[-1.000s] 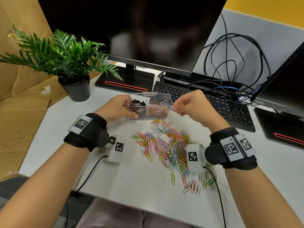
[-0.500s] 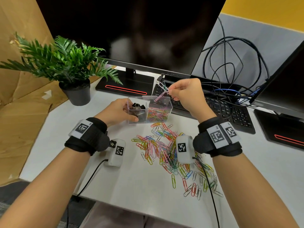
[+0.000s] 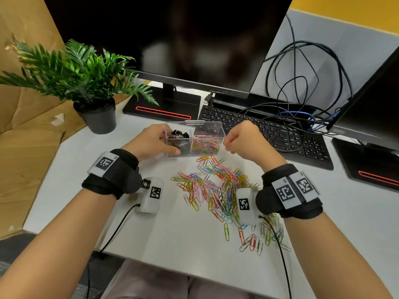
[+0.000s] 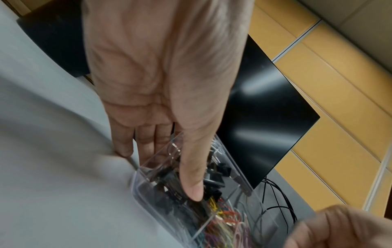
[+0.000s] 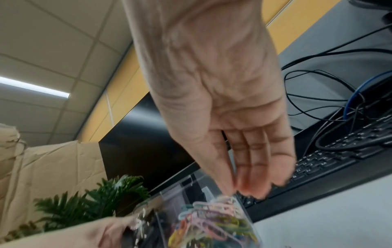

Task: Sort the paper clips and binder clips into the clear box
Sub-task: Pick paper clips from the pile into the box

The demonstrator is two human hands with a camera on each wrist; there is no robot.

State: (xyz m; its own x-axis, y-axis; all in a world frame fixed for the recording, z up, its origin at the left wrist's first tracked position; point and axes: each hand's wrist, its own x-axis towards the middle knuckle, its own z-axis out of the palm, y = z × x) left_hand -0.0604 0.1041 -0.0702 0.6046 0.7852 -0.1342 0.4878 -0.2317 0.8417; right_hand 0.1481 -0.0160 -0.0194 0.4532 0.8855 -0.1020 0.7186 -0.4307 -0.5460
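Observation:
The clear box (image 3: 183,156) stands on the white table past the pile of loose coloured paper clips (image 3: 216,186). Its left compartment holds black binder clips (image 3: 179,134), its right one coloured paper clips (image 3: 206,144). My left hand (image 3: 158,141) grips the box's left end, thumb on the front wall, fingers behind; in the left wrist view the thumb (image 4: 191,176) lies across the binder clips (image 4: 214,177). My right hand (image 3: 239,141) hangs at the box's right edge. In the right wrist view its fingertips (image 5: 235,188) meet on a pink bunch of clips (image 5: 220,203) atop the filled compartment.
A potted plant (image 3: 97,117) stands at the left, a monitor base (image 3: 162,108) behind the box, and a black keyboard (image 3: 280,134) with tangled cables (image 3: 302,83) at the right. A second monitor base (image 3: 367,167) sits far right. Cardboard (image 3: 26,147) flanks the table's left edge.
My right hand raised a bunch of clips above the box, then came down to the box's right edge. The left hand has kept its hold on the box.

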